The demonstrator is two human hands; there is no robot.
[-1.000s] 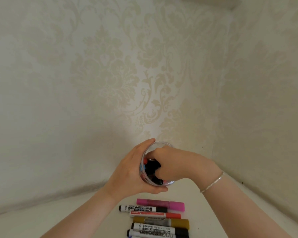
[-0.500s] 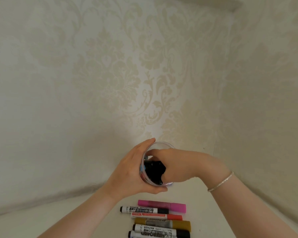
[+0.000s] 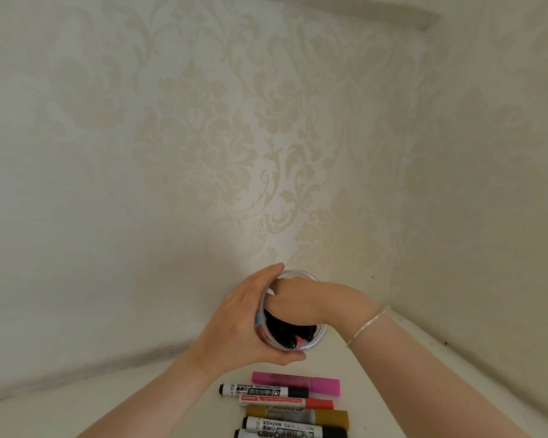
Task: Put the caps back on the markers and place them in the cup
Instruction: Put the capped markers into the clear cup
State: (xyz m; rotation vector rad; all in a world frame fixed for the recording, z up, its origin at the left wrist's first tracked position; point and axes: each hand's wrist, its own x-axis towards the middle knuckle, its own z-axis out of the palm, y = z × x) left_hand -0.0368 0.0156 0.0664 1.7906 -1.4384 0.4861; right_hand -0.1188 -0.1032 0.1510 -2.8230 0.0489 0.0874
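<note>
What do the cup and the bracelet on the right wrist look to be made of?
Cup: likely clear plastic, smooth and glossy; the markers inside show through its wall. Glass can't be ruled out.
Bracelet: thin, silvery, probably metal; it glints in small segments, though fine beads are possible.

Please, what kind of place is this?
Probably a room in a home: damask wallpaper covers both walls of a corner, and a white table is pushed into it. Markers and a clear cup suggest a desk for drawing.
</note>
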